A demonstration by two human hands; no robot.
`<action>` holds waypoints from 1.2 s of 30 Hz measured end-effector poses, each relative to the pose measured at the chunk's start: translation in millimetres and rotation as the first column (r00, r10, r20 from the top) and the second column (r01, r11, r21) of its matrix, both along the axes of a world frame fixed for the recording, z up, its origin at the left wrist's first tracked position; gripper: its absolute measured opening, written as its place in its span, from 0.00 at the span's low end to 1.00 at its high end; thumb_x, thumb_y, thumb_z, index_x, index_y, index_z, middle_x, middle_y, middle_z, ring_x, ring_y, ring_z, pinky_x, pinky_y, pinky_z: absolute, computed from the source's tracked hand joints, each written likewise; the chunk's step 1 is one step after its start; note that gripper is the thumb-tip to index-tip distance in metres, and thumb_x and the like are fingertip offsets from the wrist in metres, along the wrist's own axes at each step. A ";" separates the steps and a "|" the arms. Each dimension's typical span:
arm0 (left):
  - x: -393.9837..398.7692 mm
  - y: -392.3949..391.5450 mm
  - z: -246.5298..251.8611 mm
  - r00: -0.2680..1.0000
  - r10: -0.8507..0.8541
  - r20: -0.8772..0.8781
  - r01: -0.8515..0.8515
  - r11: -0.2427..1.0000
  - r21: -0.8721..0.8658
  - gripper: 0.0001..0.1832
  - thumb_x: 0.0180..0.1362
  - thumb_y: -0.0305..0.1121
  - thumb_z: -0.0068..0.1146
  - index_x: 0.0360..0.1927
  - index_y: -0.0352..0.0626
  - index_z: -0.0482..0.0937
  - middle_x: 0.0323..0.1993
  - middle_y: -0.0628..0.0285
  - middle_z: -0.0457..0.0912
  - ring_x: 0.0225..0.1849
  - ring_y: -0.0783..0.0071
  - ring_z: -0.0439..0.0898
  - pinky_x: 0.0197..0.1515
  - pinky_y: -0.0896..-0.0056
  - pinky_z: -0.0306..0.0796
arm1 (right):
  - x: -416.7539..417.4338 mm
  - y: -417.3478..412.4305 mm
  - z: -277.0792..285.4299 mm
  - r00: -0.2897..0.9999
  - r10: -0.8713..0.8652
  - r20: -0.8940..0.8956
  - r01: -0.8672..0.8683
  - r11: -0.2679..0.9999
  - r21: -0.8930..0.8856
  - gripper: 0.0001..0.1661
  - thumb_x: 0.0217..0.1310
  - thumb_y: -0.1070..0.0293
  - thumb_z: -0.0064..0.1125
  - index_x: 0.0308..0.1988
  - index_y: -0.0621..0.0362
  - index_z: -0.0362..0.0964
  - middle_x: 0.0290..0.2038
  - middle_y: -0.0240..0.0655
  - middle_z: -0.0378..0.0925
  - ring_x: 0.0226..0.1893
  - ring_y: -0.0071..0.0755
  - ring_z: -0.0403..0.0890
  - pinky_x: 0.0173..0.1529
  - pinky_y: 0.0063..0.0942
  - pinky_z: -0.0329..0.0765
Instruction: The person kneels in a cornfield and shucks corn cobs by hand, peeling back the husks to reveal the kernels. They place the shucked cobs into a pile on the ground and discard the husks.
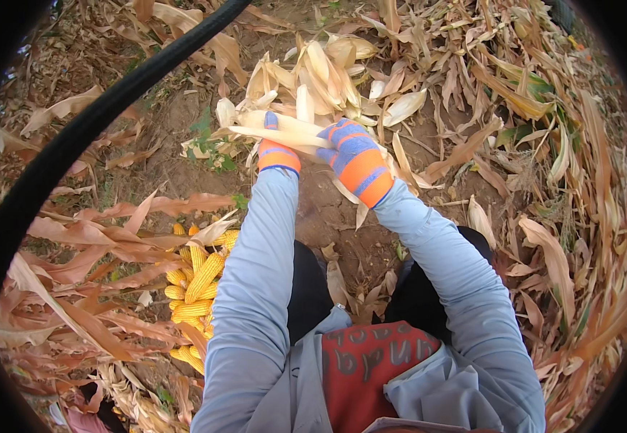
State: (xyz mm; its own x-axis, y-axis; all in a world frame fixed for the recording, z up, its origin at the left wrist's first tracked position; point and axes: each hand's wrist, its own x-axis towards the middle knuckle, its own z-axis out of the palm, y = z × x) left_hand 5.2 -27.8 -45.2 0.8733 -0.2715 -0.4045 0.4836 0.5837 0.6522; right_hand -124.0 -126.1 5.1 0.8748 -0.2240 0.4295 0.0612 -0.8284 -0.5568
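Observation:
Both my hands wear orange-and-blue striped gloves and are held out over bare soil. Pale dry corn husk (297, 130) stretches between them. My left hand (278, 149) grips it from the near side, its thumb lying up across the leaves. The fingers of my right hand (354, 154) are closed on the other end of the husk. Whether an ear is inside the leaves is hidden. Just beyond my hands lies a heap of pale stripped husks (324, 76). Left of my left forearm is a pile of bare yellow corn ears (202, 279), partly covered by that sleeve.
Dry corn stalks and leaves (567, 260) lie thick on the right, with more brown leaves (91, 238) on the left. A black strap or cable (91, 105) crosses the upper left. Pink cloth (83, 417) shows at the lower left. Small green weeds (213, 143) grow near my left hand.

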 end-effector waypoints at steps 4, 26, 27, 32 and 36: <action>22.7 13.6 -19.5 1.000 -0.006 0.001 0.006 0.996 -0.084 0.27 0.54 0.50 0.41 0.53 0.43 0.61 0.51 0.57 0.67 0.49 0.61 0.67 0.52 0.62 0.59 | 6.0 0.3 -1.2 0.944 0.147 0.296 -0.220 0.948 0.231 0.11 0.41 0.69 0.59 0.31 0.57 0.71 0.27 0.38 0.71 0.31 0.38 0.72 0.37 0.29 0.68; 42.3 28.9 15.5 0.913 -0.175 0.368 0.205 0.978 -0.044 0.38 0.53 0.62 0.22 0.55 0.40 0.59 0.55 0.56 0.60 0.56 0.66 0.58 0.59 0.71 0.48 | -3.0 -11.5 26.7 0.832 0.380 0.404 -0.201 -0.474 0.858 0.10 0.59 0.60 0.38 0.29 0.50 0.64 0.07 0.18 0.49 0.06 0.19 0.49 0.16 0.21 0.49; 40.3 29.5 15.8 0.910 -0.207 0.358 0.224 0.975 -0.008 0.38 0.53 0.62 0.23 0.56 0.40 0.59 0.55 0.57 0.60 0.56 0.66 0.58 0.59 0.71 0.47 | 3.0 -26.4 23.7 0.894 0.275 0.353 -0.182 -0.496 0.849 0.11 0.59 0.58 0.39 0.33 0.52 0.64 0.12 0.23 0.56 0.11 0.23 0.56 0.20 0.24 0.56; 47.2 38.2 1.8 0.900 -0.299 0.318 0.342 0.935 -0.090 0.38 0.52 0.62 0.31 0.57 0.42 0.56 0.55 0.58 0.60 0.56 0.67 0.58 0.58 0.73 0.49 | 23.9 -104.9 -7.6 0.948 0.027 -0.318 0.292 0.328 0.898 0.26 0.55 0.52 0.45 0.48 0.60 0.62 0.46 0.43 0.68 0.46 0.41 0.71 0.47 0.35 0.68; 38.9 25.4 7.9 0.924 -0.322 0.205 0.356 0.921 -0.157 0.35 0.49 0.62 0.39 0.51 0.45 0.62 0.43 0.57 0.68 0.44 0.65 0.67 0.48 0.68 0.61 | 10.5 -110.4 -37.2 0.906 -0.293 -0.306 0.313 0.950 0.017 0.27 0.51 0.49 0.49 0.40 0.63 0.67 0.30 0.37 0.75 0.30 0.29 0.75 0.37 0.25 0.71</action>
State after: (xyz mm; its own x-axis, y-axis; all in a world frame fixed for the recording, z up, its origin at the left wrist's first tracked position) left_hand 44.1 -2.5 -37.3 0.7667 -0.6195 -0.1686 0.5642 0.5248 0.6374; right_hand -113.5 -236.4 -32.1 0.8449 -0.5169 0.1377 -0.3627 -0.7427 -0.5629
